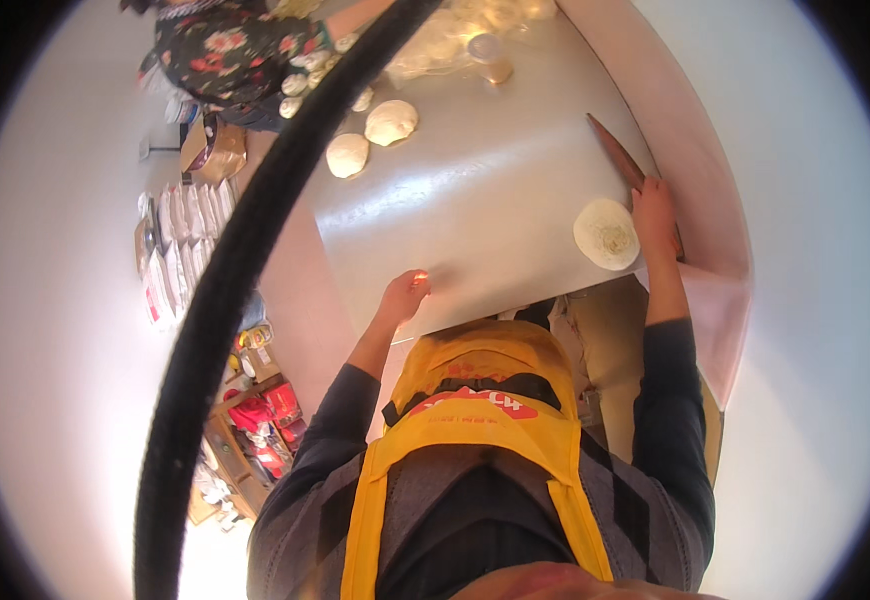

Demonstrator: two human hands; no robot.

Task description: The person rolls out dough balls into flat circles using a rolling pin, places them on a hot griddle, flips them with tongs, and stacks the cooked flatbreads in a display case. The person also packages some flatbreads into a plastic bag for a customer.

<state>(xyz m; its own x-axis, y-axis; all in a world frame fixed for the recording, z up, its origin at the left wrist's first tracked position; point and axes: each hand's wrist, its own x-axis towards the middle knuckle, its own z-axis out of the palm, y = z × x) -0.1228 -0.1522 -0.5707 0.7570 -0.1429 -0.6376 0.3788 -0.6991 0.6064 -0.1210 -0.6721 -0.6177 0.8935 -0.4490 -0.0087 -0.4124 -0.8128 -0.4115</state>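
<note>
My right hand (654, 214) is closed around a tapered wooden rolling pin (615, 150) at the right side of a metal-topped table (472, 217). The pin's pointed end reaches away from me, along the raised edge. Just left of that hand is a pale round (606, 234) with a speckled, greenish middle; whether it is flat dough or a bowl of something I cannot tell. Over the table's near left part, my left hand (405, 294) has its fingers loosely curled, with nothing visible in it. Two flattened dough rounds (391, 122) lie farther off, left of centre.
Several small dough rolls (294, 85) sit near a co-worker in a floral top (217, 52). Behind stand a lidded jar (489, 58) and clear plastic-covered items (442, 37). A pinkish raised border (694, 142) bounds the right. A black strap (255, 225) crosses the view.
</note>
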